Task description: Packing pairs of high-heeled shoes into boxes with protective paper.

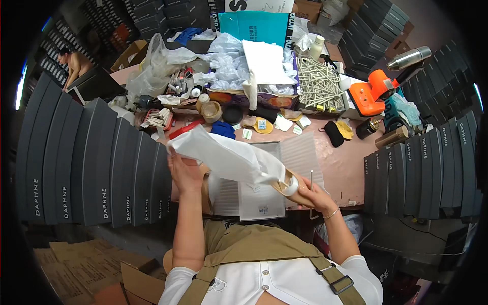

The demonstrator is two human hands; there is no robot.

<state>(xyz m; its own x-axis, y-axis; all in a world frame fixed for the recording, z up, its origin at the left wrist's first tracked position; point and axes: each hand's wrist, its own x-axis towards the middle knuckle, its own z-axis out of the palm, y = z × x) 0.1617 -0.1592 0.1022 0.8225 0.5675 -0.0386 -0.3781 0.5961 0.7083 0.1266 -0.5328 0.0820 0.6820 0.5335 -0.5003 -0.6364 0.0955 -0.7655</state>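
Observation:
A long sheet of white tissue paper (pixel 229 157) stretches between my two hands above the table. My left hand (pixel 185 170) grips its left end, beside something flat and red (pixel 184 129). On the right, my right hand (pixel 315 195) is closed around a beige shoe (pixel 288 185), and the paper runs up to its opening. A thin white stick (pixel 311 179) stands by the right fingers; whether they hold it is unclear. Below the paper lies an open box with white lining (pixel 262 203). Another tan item (pixel 206 190) is partly hidden behind my left forearm.
Dark shoe boxes line the left (pixel 91 162) and right (pixel 427 168). Behind are a carton of crumpled tissue (pixel 226 63), a tray of pale sticks (pixel 319 84), an orange device (pixel 373 94), and bottles. Another person (pixel 77 63) is at far left. Flattened cardboard (pixel 81 269) lies below.

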